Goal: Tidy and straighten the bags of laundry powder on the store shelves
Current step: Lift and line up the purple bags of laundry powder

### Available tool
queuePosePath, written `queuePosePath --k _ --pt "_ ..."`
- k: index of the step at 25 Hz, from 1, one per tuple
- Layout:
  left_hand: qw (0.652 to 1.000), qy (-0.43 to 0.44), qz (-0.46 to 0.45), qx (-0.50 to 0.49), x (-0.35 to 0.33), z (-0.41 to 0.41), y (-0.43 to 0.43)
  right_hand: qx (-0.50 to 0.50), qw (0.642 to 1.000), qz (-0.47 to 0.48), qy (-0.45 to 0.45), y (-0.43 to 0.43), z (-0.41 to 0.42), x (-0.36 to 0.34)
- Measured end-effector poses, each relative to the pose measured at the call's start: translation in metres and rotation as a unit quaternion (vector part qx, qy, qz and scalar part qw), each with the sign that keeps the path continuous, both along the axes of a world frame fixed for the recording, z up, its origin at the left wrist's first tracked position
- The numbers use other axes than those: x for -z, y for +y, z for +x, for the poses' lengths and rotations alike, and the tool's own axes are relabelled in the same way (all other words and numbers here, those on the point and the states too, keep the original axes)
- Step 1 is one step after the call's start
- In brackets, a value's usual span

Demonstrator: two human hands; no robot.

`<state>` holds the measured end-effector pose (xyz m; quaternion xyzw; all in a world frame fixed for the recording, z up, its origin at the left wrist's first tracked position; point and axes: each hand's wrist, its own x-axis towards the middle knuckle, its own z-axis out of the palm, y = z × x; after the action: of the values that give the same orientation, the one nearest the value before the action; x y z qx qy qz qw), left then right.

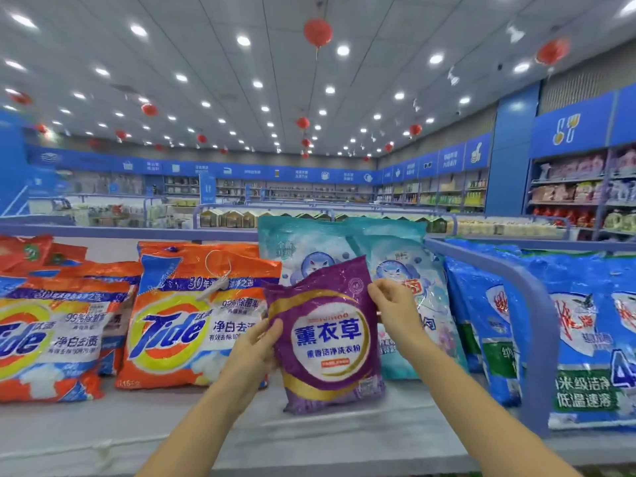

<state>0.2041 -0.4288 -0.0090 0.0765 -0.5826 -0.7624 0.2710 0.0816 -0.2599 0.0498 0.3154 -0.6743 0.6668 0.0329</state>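
Observation:
A purple bag of laundry powder (327, 339) stands upright on the pale shelf top (206, 428), in the middle of the row. My left hand (256, 352) grips its left edge, thumb on the front. My right hand (392, 304) pinches its upper right edge. Behind it lean two teal bags (395, 256). To the left lie orange Tide bags (192, 315), one leaning against the shelf back, and more of them (51, 339) overlap at the far left.
A blue metal divider rail (530, 304) separates this bay from blue bags (585, 339) standing on the right. Bare shelf surface runs along the front edge. Further aisles and wall shelves (568, 194) stand far behind.

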Motion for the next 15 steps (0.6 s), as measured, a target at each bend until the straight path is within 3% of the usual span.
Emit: queuePosePath --k 4,6,9,15 --pt "0.988 0.045 -0.096 -0.111 -0.026 -0.018 0.010 -0.075 0.992 -0.037 -0.098 0.007 -0.025 0.025" --pt "0.976 0.069 -0.117 -0.169 -0.031 -0.025 0.017 -0.164 0.982 0.010 -0.097 0.006 -0.028 0.034" --pt "0.961 0.077 -0.114 -0.242 -0.029 -0.033 0.020 -0.175 0.978 0.077 -0.080 0.004 -0.027 0.043" --pt "0.968 0.060 -0.067 -0.233 -0.041 -0.043 0.009 -0.169 0.980 0.065 -0.083 0.006 -0.037 0.049"
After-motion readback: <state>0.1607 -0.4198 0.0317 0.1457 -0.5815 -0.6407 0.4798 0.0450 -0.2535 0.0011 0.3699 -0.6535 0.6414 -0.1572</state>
